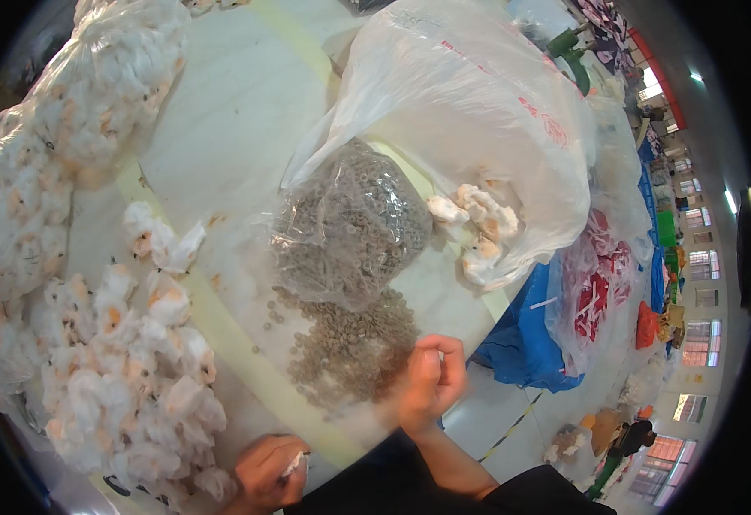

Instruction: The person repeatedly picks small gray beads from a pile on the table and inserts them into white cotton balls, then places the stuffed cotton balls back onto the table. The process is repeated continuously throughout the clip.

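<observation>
**Fluffy pieces and small rings, work well under way**

While the left hand (268, 472) pinches a small white fluffy piece (294, 464) at the near edge of the tabletop (238, 103), the right hand (431, 382) is curled shut at the loose heap of small grey rings (349, 339), its fingertips pressed together; whether a ring sits between them cannot be told. Judging by the layout, much is done: a broad pile of white-and-orange fluffy pieces (135, 369) lies left of the hands, and many rings remain loose, so plenty seems left.

Beyond the heap stands a clear bag of rings (349, 227), bulging and open toward the heap. Behind it slumps a big translucent white bag (470, 103) with faint red print, a few fluffy pieces spilling from its mouth. At far left a clear sack (66, 112) is stuffed with fluffy pieces. Off the right edge hang a blue bag (521, 335) and a clear bag of red-and-white items (598, 292).
</observation>
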The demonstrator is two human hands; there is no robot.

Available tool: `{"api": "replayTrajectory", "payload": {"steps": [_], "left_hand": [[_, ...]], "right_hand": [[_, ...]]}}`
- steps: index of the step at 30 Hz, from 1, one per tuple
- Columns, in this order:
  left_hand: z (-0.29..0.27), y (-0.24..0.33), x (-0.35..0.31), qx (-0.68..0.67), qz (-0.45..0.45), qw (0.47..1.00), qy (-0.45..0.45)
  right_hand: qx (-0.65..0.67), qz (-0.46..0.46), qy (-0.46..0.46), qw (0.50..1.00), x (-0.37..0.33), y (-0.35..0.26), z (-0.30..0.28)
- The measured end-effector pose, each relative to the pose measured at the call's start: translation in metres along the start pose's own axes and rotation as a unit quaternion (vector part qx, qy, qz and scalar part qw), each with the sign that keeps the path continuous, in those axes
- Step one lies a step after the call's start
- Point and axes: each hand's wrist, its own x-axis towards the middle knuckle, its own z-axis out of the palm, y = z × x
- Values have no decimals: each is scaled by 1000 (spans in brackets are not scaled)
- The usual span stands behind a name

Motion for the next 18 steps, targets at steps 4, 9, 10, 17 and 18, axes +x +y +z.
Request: {"api": "replayTrajectory", "payload": {"steps": [4,9,10,17,18], "left_hand": [[7,-3,8,-3,37,998,42],[12,-16,-2,4,31,998,62],[10,-9,-1,6,15,999,51],[15,2,2,-44,-12,996,76],[20,1,2,-38,15,994,106]], "right_hand": [[-46,13,0,999,1,-2,0],[2,11,-18,1000,5,-16,8],[14,12,-14,1000,4,-15,7],[80,-7,-10,997,8,-7,5],[71,-22,-12,997,10,-8,4]]}}
